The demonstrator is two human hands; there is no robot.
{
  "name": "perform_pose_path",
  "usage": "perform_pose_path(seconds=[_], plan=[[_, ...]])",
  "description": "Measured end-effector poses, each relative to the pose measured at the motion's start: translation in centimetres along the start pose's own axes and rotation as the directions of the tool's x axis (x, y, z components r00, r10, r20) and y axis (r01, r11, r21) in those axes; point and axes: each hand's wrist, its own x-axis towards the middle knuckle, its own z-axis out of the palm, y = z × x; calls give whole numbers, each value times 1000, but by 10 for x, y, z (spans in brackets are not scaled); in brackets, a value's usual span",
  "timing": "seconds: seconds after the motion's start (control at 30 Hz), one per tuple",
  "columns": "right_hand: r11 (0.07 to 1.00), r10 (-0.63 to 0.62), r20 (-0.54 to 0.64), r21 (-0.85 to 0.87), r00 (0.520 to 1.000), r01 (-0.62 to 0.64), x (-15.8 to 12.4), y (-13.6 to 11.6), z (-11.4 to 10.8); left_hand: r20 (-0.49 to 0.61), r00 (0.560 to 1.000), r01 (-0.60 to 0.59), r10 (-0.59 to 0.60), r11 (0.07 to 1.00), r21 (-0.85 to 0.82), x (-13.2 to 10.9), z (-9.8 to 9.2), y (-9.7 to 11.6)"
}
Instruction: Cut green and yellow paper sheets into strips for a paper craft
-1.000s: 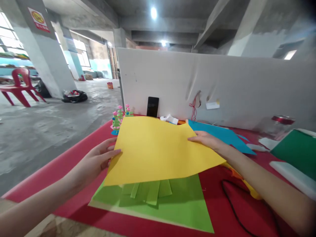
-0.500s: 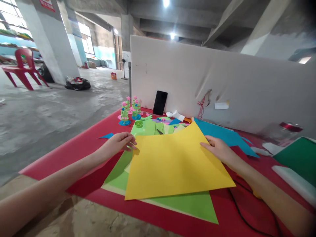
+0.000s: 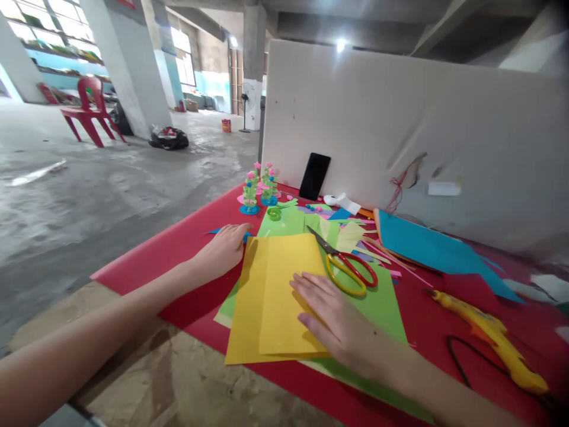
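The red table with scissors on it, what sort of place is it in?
Maybe a craft workshop in a bare concrete building: there are scissors and folded yellow paper up close, and a thick pillar further back.

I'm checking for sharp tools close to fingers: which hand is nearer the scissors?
The right hand: it lies on the folded yellow sheet, close beside the handles of the scissors. The left hand is by the sheet's far left corner, across the sheet from them.
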Motion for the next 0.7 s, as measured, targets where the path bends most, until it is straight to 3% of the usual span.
perform_pose_path(seconds=[0.23,0.53,0.7], plan=[[991,-36,47,-123,998,42,16,-11,18,3,1000,28,-28,998,-49,4,5,-18],[988,-86,52,-125,995,92,17,-13,23,1,997,79,-80,976,-202,1,-5,-9],[980,-116,33,-159,993,120,18,-13,27,11,989,138,-144,916,-377,3,-2,-8]])
